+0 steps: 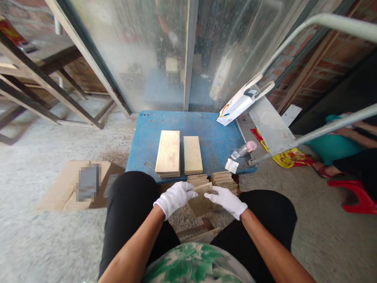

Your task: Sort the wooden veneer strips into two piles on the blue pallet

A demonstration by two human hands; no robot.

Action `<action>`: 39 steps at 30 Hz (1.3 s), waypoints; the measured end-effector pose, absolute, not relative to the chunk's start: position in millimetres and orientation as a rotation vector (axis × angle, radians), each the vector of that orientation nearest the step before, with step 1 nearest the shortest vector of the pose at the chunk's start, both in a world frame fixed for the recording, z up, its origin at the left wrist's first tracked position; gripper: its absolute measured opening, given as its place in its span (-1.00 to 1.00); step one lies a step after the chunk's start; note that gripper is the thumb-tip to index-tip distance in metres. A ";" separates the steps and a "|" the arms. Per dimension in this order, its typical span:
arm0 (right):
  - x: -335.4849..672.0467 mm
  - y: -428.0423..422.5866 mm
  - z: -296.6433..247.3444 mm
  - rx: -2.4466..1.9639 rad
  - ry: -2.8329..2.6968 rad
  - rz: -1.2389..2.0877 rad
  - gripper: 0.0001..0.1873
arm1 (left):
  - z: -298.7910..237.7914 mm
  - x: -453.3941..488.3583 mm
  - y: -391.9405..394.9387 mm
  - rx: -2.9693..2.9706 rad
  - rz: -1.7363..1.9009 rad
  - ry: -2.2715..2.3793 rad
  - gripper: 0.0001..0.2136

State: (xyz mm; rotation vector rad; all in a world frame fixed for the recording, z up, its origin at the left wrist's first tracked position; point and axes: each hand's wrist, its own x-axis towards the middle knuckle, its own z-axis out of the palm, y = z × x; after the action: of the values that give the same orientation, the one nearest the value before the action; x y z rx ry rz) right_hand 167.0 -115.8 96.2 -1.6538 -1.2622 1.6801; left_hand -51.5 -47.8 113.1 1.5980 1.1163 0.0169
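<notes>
Between my knees I hold a thin, flat, tan rectangular board (202, 202), tilted, with white-gloved fingers at its two upper sides. My left hand (176, 196) grips its left edge, and my right hand (226, 200) grips its right edge. Just beyond the board, rows of similar boards (224, 180) stand on edge, partly hidden by my hands. On the blue platform (218, 133) lie two neat stacks of pale boards: a wider left stack (168, 151) and a narrower right stack (193, 154).
A white paper bag (237, 106), a clear bottle (240, 151) and a white paper piece (231, 166) are on the platform's right side. A metal-framed trolley handle (277, 47) rises there. A cardboard box (64, 184) sits left. Another person (344, 137) is at right, near a red stool (353, 192).
</notes>
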 end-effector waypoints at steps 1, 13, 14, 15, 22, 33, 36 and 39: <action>167.0 -117.6 99.7 -1.665 -1.256 1.610 -0.35 | 118.3 -57.9 -48.5 1.498 0.085 1.116 -0.77; 141.2 -119.9 103.4 -1.665 -1.231 1.267 -0.24 | 200.7 -95.5 -57.1 0.946 0.531 1.162 -0.57; 135.4 -121.6 104.3 -1.716 -1.273 1.187 -0.17 | 203.2 -94.3 -57.6 0.931 0.535 1.171 -0.56; 130.0 -123.5 104.7 -1.761 -1.328 1.092 -0.10 | 205.0 -92.6 -58.3 0.917 0.541 1.178 -0.55; 107.1 -137.3 93.3 -1.815 -1.668 0.814 0.41 | 208.7 -79.0 -65.0 0.866 0.601 1.239 -0.55; 97.7 -129.8 94.4 -2.014 -1.569 0.960 0.60 | 217.9 -54.1 -62.0 0.987 0.507 1.266 -0.54; 100.3 -125.2 96.7 -2.066 -1.440 1.027 0.66 | 218.1 -47.3 -60.3 0.935 0.548 1.298 -0.55; 103.0 -123.0 100.3 -2.076 -1.451 1.045 0.70 | 220.4 -44.3 -58.0 0.880 0.556 1.320 -0.55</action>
State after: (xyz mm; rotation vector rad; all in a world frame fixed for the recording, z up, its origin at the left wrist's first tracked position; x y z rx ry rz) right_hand 103.0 -123.0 100.3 -2.0759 -1.4513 1.0453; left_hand -44.3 -58.0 220.4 0.8799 1.3201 0.5561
